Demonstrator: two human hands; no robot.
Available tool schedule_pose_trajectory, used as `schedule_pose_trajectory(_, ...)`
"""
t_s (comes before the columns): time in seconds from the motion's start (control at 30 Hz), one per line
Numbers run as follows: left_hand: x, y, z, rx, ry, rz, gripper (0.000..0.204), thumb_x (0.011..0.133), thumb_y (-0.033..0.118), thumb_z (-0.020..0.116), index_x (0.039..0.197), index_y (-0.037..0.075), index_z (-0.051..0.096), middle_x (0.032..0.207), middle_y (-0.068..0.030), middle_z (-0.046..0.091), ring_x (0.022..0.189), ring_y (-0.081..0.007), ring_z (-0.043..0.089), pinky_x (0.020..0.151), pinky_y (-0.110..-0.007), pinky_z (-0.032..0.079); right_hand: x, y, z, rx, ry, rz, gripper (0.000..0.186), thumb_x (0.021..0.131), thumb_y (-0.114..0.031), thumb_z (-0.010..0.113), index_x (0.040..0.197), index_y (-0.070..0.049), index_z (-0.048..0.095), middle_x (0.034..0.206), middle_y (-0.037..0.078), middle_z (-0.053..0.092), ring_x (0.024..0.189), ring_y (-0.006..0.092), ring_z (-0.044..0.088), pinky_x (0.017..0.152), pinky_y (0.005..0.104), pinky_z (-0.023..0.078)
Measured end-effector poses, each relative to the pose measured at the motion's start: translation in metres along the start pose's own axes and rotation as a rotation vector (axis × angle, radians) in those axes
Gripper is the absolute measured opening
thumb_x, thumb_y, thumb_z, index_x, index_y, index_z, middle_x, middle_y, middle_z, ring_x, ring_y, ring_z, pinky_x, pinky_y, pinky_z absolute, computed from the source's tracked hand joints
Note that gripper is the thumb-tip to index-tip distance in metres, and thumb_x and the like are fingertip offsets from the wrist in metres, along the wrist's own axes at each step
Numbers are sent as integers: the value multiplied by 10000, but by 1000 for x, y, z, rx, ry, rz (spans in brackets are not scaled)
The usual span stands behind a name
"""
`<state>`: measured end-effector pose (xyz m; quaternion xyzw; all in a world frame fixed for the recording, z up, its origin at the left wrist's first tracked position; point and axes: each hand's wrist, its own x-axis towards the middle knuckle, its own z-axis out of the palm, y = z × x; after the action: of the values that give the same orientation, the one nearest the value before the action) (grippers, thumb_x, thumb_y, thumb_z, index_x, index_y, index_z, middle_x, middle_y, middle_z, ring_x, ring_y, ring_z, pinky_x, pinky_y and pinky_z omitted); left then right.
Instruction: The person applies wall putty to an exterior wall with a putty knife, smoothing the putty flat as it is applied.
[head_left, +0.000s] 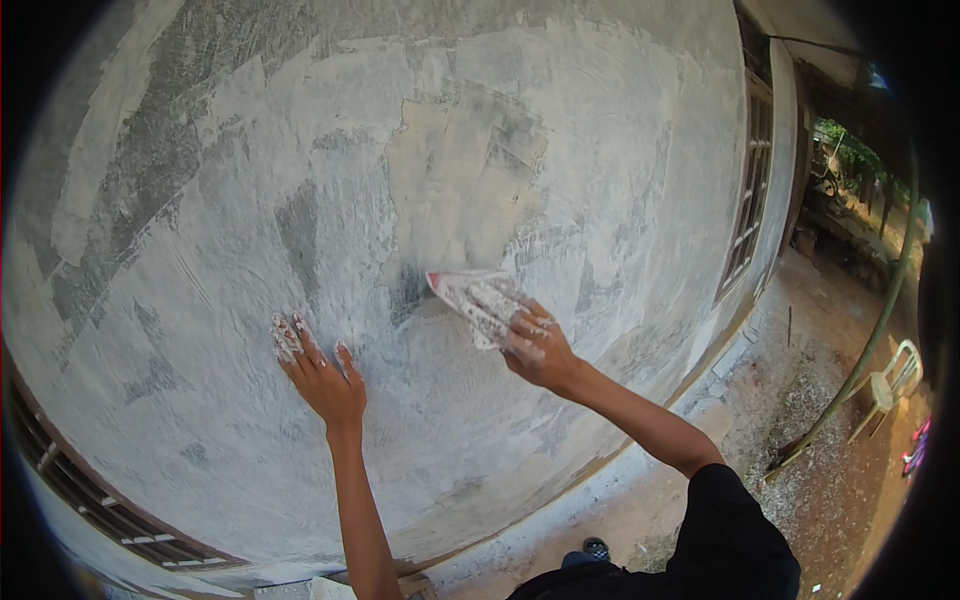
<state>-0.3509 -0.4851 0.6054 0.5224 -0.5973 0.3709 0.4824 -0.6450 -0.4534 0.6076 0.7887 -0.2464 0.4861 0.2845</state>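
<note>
The right hand has its fingers clamped on a plaster-smeared scraper, which lies against the grey wall just below a beige patch; the left hand, farther left, rests on the wall, fingers apart

Tally at one grey wall: one left hand, one right hand, two in all.
One flat, smeared tool; one large tan patch; two barred windows, one to each side; one pale chair; one long pole; one dark sleeve; one shoe in view.
</note>
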Motion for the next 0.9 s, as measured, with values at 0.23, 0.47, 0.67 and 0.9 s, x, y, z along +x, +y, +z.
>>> schedule_pose_trajectory(0.23, -1, -2, 1, 28, 18, 8, 572, 926, 219, 443, 1406, -38, 270, 1480, -232, 225, 1377, -392, 192, 1109, -515, 164, 124, 115, -56, -166, 393, 240, 244, 792, 29, 533, 1027, 65, 590, 933, 250, 606, 834, 437, 571, 734, 430, 471)
schedule_pose_trajectory(0.47, -2, -2, 4, -6, 29, 21, 568, 953, 247, 402, 1420, -33, 241, 1494, -222, 198, 1390, -381, 160, 1119, -500, 126, 6, -12, 68, -64, -4, 38, 345, 684, 11, 621, 1028, -7, 617, 882, 140, 553, 924, 333, 549, 948, 498, 404)
schedule_pose_trajectory(0.67, -5, -9, 5, -15, 14, 24, 567, 943, 223, 409, 1414, -47, 246, 1490, -229, 204, 1386, -391, 162, 1114, -506, 131, -27, -57, 67, 200, -161, -40, 299, 700, -19, 634, 998, -8, 627, 985, 165, 599, 1013, 320, 565, 1043, 490, 356)
schedule_pose_trajectory(0.9, 0, -3, -1, -21, 13, 26, 560, 947, 236, 401, 1415, -35, 255, 1492, -218, 207, 1388, -374, 172, 1115, -504, 132, 124, 76, -50, -81, 431, 343, 228, 748, 71, 559, 967, 37, 610, 846, 192, 577, 801, 376, 532, 697, 433, 453)
